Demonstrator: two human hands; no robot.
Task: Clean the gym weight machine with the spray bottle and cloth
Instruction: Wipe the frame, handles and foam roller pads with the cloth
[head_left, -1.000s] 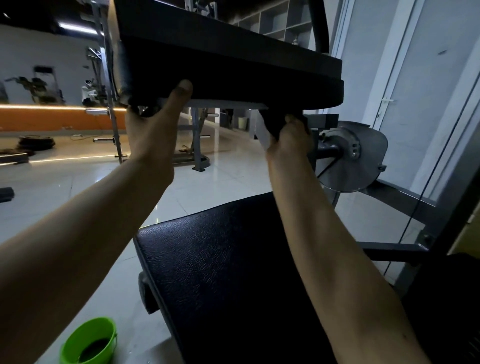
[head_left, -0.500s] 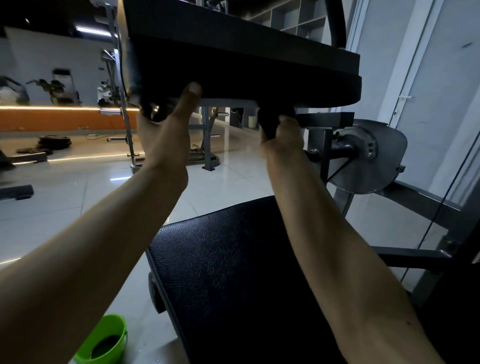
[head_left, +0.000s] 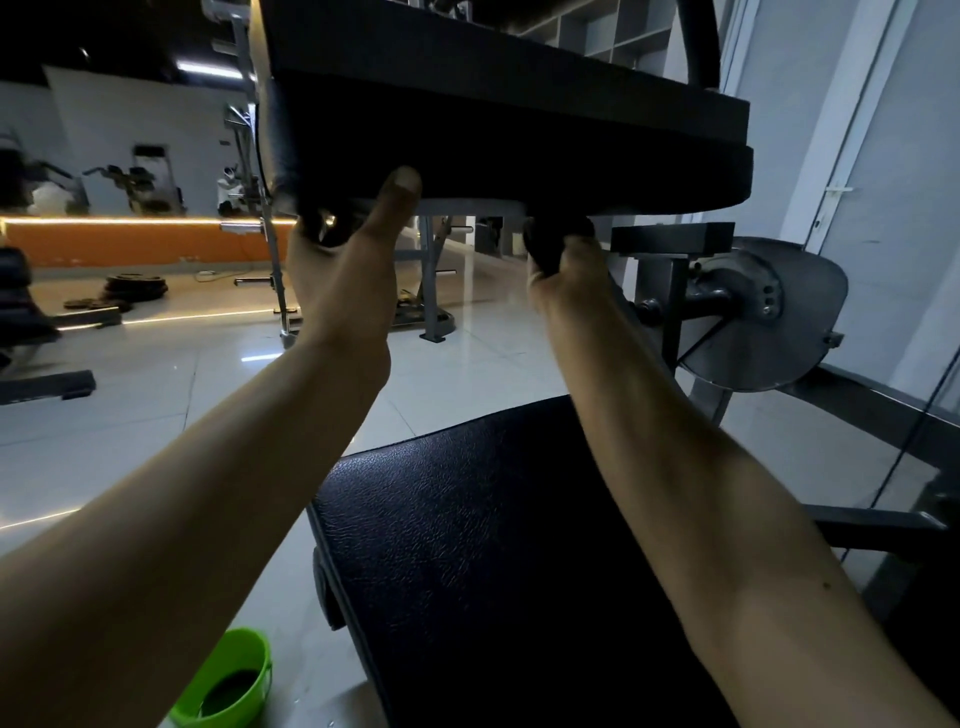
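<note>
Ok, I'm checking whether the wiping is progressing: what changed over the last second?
The right hand, gripping a dark cloth, slid a little leftward along the underside of the upper pad, away from the grey bracket. The view also swung, shifting everything rightward in frame. The left hand kept its grip on the pad's lower edge; the green bucket stayed put.

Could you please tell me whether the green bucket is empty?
Not empty: the round green plastic bucket holds a dark pool, likely liquid, low inside.
</note>
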